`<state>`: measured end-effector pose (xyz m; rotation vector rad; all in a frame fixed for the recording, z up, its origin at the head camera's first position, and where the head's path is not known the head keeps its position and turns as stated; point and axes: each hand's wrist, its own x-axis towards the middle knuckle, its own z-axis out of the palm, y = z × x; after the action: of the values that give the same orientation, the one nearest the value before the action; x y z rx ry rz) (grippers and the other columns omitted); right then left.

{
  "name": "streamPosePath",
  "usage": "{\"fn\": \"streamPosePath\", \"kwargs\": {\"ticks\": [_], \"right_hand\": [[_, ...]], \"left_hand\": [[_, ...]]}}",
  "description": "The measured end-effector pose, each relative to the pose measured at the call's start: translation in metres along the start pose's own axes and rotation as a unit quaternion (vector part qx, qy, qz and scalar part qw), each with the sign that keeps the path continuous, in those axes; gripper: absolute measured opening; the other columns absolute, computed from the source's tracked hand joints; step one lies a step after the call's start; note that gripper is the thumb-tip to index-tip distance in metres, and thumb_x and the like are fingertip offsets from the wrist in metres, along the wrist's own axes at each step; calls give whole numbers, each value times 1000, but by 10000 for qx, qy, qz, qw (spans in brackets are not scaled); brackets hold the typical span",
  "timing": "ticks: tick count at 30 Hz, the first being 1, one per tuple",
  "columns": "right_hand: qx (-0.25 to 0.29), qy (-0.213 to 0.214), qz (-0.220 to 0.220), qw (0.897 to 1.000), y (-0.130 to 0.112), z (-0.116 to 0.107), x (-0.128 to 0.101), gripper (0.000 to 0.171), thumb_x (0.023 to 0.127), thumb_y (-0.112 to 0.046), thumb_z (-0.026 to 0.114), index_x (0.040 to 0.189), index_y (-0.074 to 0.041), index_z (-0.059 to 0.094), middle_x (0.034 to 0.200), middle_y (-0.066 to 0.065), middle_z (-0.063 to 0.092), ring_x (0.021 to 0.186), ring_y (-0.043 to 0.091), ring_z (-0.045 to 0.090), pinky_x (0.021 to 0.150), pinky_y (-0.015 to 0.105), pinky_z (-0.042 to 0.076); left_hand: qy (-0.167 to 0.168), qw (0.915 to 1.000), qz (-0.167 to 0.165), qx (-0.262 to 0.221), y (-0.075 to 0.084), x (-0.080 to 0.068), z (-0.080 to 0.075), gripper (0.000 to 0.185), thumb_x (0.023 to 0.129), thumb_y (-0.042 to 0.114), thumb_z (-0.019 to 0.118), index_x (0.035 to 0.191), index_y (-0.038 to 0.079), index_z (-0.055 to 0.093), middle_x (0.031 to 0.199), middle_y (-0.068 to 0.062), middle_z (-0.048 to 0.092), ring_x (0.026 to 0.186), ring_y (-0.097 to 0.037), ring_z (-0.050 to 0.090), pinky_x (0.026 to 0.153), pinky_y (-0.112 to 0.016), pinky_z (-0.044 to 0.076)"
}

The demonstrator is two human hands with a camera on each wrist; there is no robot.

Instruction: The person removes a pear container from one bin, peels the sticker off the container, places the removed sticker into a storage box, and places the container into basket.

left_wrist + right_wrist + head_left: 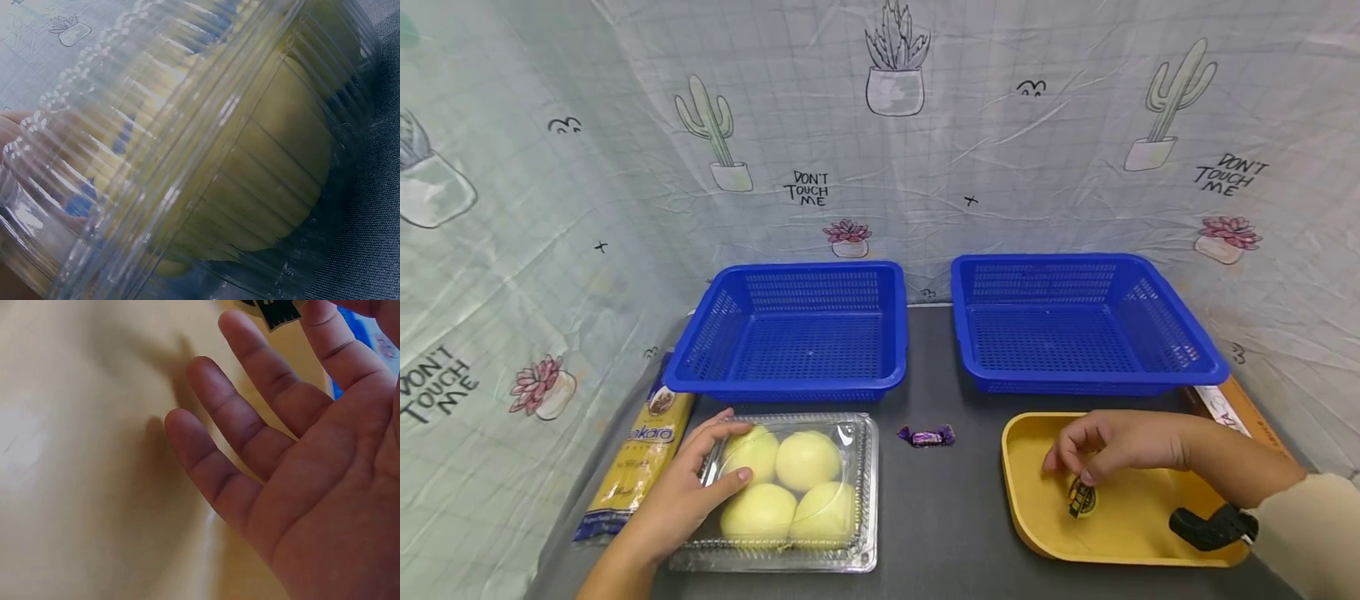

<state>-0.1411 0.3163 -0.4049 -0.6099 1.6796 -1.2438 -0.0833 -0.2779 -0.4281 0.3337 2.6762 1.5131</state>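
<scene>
My left hand [696,475] rests on the left side of a clear plastic clamshell box [867,500], thumb and fingers spread over its lid. Several pale yellow round pieces [808,462] fill the box; one yellow piece [275,156] shows large through the ribbed plastic in the left wrist view. Over the yellow tray [1011,475], my right hand [1112,450] pinches a small black-and-gold wrapped piece [1081,498] between thumb and index finger. In the right wrist view the wrapped piece [276,311] is partly cut off at the top, and the other fingers are spread apart.
Two blue baskets [808,385] [1090,377] stand at the back. A purple-wrapped candy [927,436] lies between box and tray. A yellow pasta bag [643,446] lies at the left, and an orange-and-white box [1243,408] is partly hidden at the right.
</scene>
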Motion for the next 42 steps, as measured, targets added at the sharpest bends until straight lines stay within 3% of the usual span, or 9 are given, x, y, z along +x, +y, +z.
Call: {"fn": "streamPosePath", "kwargs": {"ticks": [6, 10, 13, 15, 22, 30, 36, 42], "right_hand": [[16, -134, -27, 9999, 15, -3, 0, 13, 96, 5, 64, 99, 14, 55, 134, 29, 63, 123, 23, 63, 100, 25, 51], [-114, -193, -104, 9997, 21, -5, 4, 13, 92, 9, 62, 104, 13, 62, 119, 21, 68, 99, 15, 65, 84, 22, 53], [-251, -206, -142, 9994, 23, -5, 6, 22, 89, 12, 62, 111, 12, 66, 103, 9, 68, 81, 7, 57, 71, 18, 46], [-383, -137, -122, 9991, 24, -4, 6, 24, 89, 11, 64, 113, 10, 68, 97, 6, 67, 77, 5, 54, 68, 17, 43], [-860, 120, -12, 9962, 23, -1, 5, 32, 88, 6, 70, 120, 1, 72, 102, 12, 63, 88, 11, 55, 73, 20, 44], [-990, 199, -9, 9949, 20, 1, 5, 43, 87, 7, 69, 129, 1, 70, 106, 11, 62, 89, 11, 56, 73, 19, 45], [-1139, 282, 94, 9930, 2, 2, 1, 39, 92, 4, 63, 131, -2, 69, 119, 15, 67, 98, 18, 62, 81, 23, 53], [-1488, 335, -336, 9877, -25, 6, 0, 32, 103, -7, 62, 134, -5, 68, 124, 12, 71, 105, 19, 66, 87, 28, 56]], "left_hand": [[31, 10000, -9, 8, -2, 0, 1, 52, 97, 18, 81, 144, 12, 60, 170, -21, 29, 156, -51, 19, 112, -84, 16], [46, 10000, 51, -19, -2, 0, 1, 53, 96, 15, 81, 145, 12, 60, 169, -21, 30, 156, -51, 19, 112, -84, 15], [54, 9999, 87, -33, -2, 1, 1, 53, 96, 14, 81, 145, 11, 59, 169, -22, 30, 156, -51, 20, 112, -84, 15], [51, 10000, 83, -14, -2, 1, 2, 53, 97, 15, 81, 145, 11, 59, 169, -22, 30, 156, -51, 20, 112, -83, 16], [78, 9999, 101, 34, 0, 1, 2, 52, 97, 15, 80, 144, 12, 60, 169, -22, 30, 156, -51, 21, 113, -83, 15], [24, 9999, 147, 22, 0, 1, 0, 51, 97, 15, 79, 145, 12, 60, 168, -21, 31, 156, -49, 21, 113, -83, 15], [-160, 9994, 309, 13, 2, 1, -5, 42, 104, 13, 70, 144, 13, 60, 168, -21, 32, 156, -51, 20, 111, -83, 18], [-169, 9998, 51, -84, 8, 0, -17, 41, 109, 18, 64, 149, 11, 57, 170, -22, 28, 156, -54, 17, 109, -84, 21]]}}
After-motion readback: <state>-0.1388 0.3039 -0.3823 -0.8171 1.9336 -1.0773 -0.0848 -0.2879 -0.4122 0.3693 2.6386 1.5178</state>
